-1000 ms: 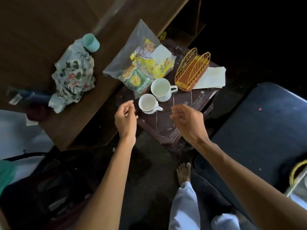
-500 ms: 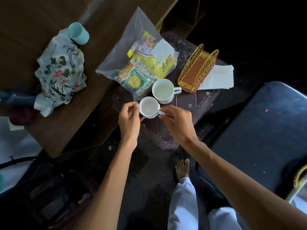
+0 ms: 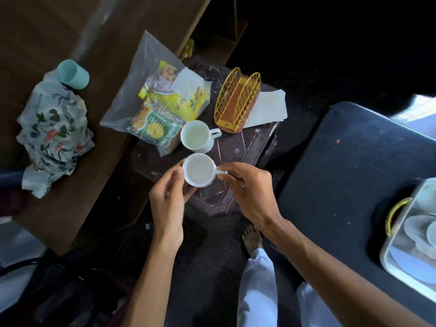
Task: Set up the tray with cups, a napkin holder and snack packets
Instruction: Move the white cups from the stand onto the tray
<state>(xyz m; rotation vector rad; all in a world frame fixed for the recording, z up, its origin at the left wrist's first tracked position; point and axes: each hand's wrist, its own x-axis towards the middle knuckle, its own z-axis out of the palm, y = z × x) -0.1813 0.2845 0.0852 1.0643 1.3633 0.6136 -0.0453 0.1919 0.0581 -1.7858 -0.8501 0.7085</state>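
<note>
A dark brown tray [image 3: 247, 152] lies in the middle. The near white cup [image 3: 199, 169] is held by both hands over the tray's near half: my left hand [image 3: 168, 197] wraps its left side and my right hand [image 3: 247, 187] pinches its handle. A second white cup [image 3: 197, 135] stands just behind it on the tray. A yellow wire napkin holder [image 3: 237, 100] sits at the tray's far end with a white napkin [image 3: 269, 108] beside it. A clear bag of yellow and green snack packets [image 3: 162, 109] overlaps the tray's left edge.
A wooden table [image 3: 70, 31] on the left carries a floral cloth [image 3: 54, 133] and a teal tumbler [image 3: 73, 74]. A dark seat [image 3: 349, 173] is on the right, with a metal dish rack [image 3: 410, 234] at its edge. My bare foot [image 3: 252, 238] is below the tray.
Both hands came in from empty air and took hold of the near cup, left on its side and right on its handle. The cup has shifted slightly toward me.
</note>
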